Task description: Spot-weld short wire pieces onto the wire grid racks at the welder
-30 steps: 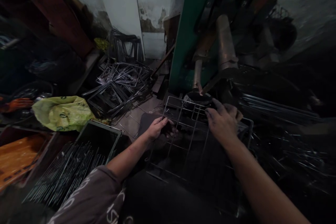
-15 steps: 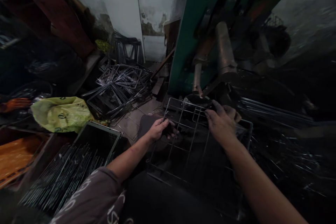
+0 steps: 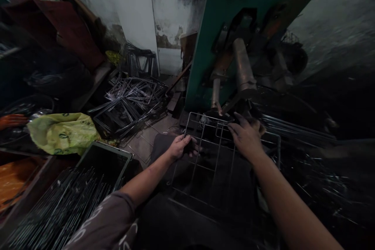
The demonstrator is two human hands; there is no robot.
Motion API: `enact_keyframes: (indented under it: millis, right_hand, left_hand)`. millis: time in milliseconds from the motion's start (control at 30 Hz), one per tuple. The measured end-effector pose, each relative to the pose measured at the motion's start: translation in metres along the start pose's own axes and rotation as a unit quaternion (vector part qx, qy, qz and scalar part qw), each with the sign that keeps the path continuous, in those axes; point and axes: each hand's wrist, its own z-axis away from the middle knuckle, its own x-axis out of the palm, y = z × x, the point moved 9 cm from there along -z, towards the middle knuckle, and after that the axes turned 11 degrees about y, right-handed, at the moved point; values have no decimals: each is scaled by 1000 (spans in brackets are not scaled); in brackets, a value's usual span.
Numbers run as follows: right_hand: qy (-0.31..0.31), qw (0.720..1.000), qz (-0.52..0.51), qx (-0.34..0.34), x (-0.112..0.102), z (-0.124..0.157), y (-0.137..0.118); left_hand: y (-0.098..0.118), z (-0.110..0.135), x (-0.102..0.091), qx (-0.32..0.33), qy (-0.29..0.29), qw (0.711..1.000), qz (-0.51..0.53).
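A wire rack [image 3: 215, 154] of thin metal rods lies level over my lap, its far edge at the electrode tips of a green machine [image 3: 199, 66]. My left hand [image 3: 182, 147] is closed around the rack's left side wire. At the far right part of the rack, my right hand [image 3: 246, 134] has its thumb and fingers closed on the wire, close beside the lower electrode [image 3: 216, 95]. A small rectangular wire piece sits at the rack's far edge by my right fingertips; whether it is joined there I cannot tell.
On the left a green crate [image 3: 96, 152] holds many thin metal rods [image 3: 63, 199]. Behind it lies a yellow sack [image 3: 64, 133]. Bent wire frames [image 3: 129, 99] are heaped on the floor. An orange-gloved hand [image 3: 13, 121] of another person shows at the left edge.
The view has tilted up slightly, showing more of the machine. My hands keep hold of the rack, which stays at almost the same place by the electrodes.
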Motion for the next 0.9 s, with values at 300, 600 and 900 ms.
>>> enact_keyframes:
  millis: [300,600,900]
  right_hand:
    - [2,1000,5,14,5,-6,11]
    - [28,1000,4,4,15,-16,22]
    - [3,1000,15,8,25,-24,31]
  left_hand:
    - [-3,-15,4,0,2,1000,14]
    - [-3,-31,8,2,-10,1000,21]
    - [-2,-45,10,-2,1,1000,26]
